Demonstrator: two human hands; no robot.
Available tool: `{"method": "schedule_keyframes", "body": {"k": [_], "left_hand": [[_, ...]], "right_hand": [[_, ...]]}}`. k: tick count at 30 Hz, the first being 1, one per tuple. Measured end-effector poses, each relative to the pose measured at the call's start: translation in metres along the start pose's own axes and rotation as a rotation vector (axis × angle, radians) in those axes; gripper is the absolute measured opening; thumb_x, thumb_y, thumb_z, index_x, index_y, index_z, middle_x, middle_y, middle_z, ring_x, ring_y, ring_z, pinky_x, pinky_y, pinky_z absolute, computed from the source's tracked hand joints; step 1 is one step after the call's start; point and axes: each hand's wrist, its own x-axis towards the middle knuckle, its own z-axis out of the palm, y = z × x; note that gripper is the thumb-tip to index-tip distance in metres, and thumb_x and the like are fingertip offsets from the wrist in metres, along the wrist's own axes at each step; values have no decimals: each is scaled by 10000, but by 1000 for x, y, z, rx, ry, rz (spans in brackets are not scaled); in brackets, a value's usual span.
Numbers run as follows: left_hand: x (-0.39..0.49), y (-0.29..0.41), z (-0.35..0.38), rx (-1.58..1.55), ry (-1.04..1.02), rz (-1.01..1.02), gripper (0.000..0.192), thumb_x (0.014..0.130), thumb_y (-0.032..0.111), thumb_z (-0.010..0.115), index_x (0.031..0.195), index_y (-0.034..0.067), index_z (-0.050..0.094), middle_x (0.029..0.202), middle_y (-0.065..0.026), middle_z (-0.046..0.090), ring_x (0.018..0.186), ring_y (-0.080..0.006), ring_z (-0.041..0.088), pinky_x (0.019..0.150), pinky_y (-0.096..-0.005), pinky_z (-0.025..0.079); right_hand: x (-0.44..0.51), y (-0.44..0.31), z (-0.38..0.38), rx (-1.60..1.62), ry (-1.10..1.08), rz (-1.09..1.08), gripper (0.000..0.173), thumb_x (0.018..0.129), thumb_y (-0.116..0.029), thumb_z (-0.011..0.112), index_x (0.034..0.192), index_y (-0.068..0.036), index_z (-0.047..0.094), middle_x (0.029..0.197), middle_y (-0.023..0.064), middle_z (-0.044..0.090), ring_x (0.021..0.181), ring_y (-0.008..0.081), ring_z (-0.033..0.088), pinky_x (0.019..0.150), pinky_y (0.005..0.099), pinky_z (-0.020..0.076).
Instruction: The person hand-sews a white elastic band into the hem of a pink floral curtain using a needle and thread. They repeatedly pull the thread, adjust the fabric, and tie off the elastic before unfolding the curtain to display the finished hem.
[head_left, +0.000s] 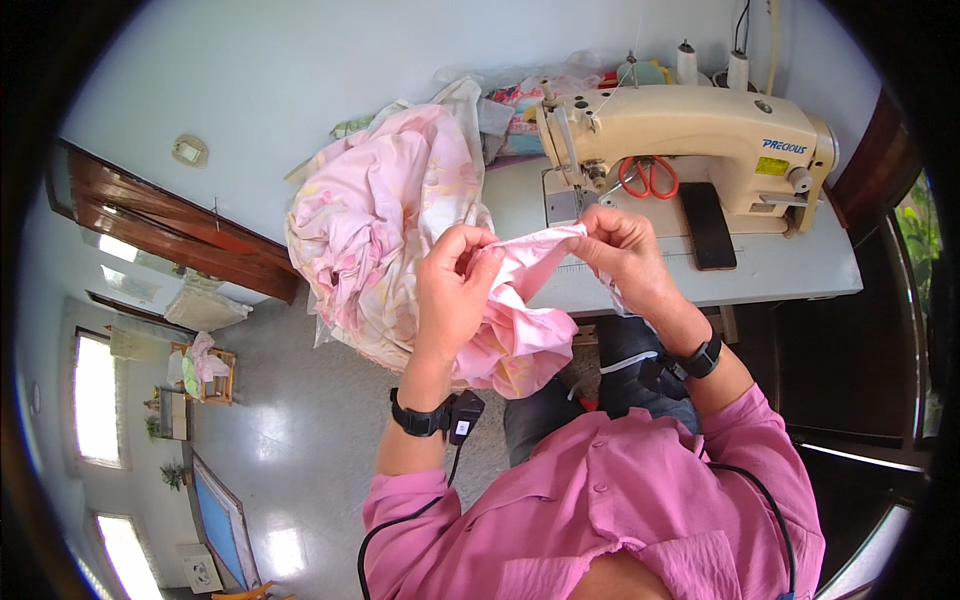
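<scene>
Between my two hands a folded edge of pink floral fabric (536, 330) is stretched in front of the sewing machine (675, 127). My left hand (461, 285) pinches one end of this edge between thumb and fingers. At the other end, my right hand (622, 251) grips it just in front of the needle area and presser foot (581, 199). Loose folds of the cloth hang below my hands over my lap. A large bunched heap of pink and cream floral cloth (375, 195) lies to the left, on the table's left end and spilling over its edge.
Red-handled scissors (649, 178) lie under the machine arm. A black phone (707, 226) rests on the white sewing table (795, 262) at the right. Thread cones (686, 66) stand behind the machine, beside plastic bags (525, 101). Cables run along both my sleeves.
</scene>
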Motion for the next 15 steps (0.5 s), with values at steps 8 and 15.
{"method": "schedule_keyframes", "body": {"k": [8,15], "left_hand": [[-13,2,1,74,-91,69,161,831,-66,733,936,10,637,815,17,531,701,-47,454,627,-229,398],[-22,5,8,-81,-235,-84,130,898,-21,731,979,11,635,801,56,535,713,-27,476,628,-213,401]], "right_hand": [[7,-1,-7,33,47,-95,108,1009,-121,677,937,-40,672,722,-38,604,628,27,496,559,209,363],[14,10,-12,231,-17,-79,95,1026,-104,632,992,-25,673,817,25,675,747,80,604,666,227,458]]}}
